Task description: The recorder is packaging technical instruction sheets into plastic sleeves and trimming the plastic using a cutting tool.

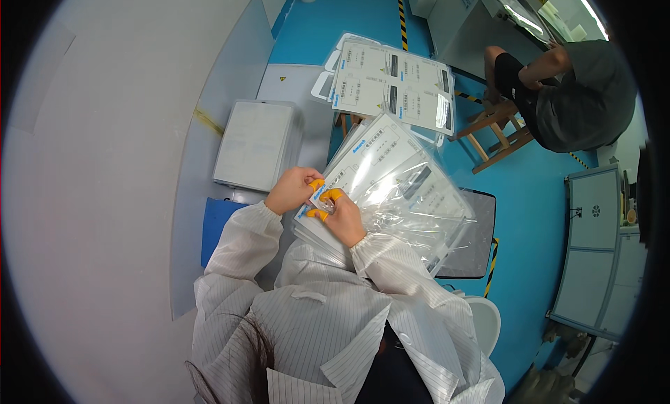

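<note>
A stack of white printed panels (380, 142) lies slantwise in front of me, with crumpled clear plastic film (398, 219) spread over its right part. At the stack's left corner, my left hand (293, 189) pinches the edge of the top panel. Close beside it, my right hand (343, 221) has its fingers bent together on the clear film near that corner. Yellow finger cots cover fingertips on both hands. Exactly what lies between the right fingertips is hard to make out.
Beyond lies another pile of printed panels (373, 79). To the left are a stack of white sheets (252, 142), a blue box-like thing (220, 226) and an upright grey panel (209, 125). A dark-edged grey tray (478, 229) is at right. Another person sits on a wooden stool (492, 135).
</note>
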The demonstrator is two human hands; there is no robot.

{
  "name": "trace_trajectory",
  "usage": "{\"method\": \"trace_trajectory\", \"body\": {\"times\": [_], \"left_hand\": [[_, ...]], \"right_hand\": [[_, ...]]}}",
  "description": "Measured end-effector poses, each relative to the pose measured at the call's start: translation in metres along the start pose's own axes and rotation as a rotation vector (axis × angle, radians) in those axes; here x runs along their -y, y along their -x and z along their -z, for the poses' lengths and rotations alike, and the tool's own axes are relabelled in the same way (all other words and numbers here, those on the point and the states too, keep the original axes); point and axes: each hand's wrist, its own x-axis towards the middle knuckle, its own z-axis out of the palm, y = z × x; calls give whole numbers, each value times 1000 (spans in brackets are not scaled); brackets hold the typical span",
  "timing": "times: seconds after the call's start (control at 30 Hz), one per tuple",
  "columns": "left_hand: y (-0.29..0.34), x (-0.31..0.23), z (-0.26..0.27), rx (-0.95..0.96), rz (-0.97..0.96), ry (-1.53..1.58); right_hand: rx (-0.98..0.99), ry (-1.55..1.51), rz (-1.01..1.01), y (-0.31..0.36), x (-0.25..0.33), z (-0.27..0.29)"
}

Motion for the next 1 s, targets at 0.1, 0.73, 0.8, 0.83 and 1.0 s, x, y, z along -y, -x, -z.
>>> {"method": "trace_trajectory", "body": {"times": [0.1, 0.73, 0.8, 0.83, 1.0], "left_hand": [[-2, 8, 0, 7, -40, 4], [0, 6, -1, 17, 12, 63], [0, 7, 0, 30, 7, 53], [0, 8, 1, 44, 2, 43], [0, 13, -1, 18, -1, 48]], "right_hand": [[-118, -108, -34, -1, -12, -4], [-14, 5, 125, 2, -5, 4], [-84, -19, 96, -1, -17, -3], [-153, -42, 67, -4, -19, -3], [-62, -23, 103, -1, -10, 6]]}}
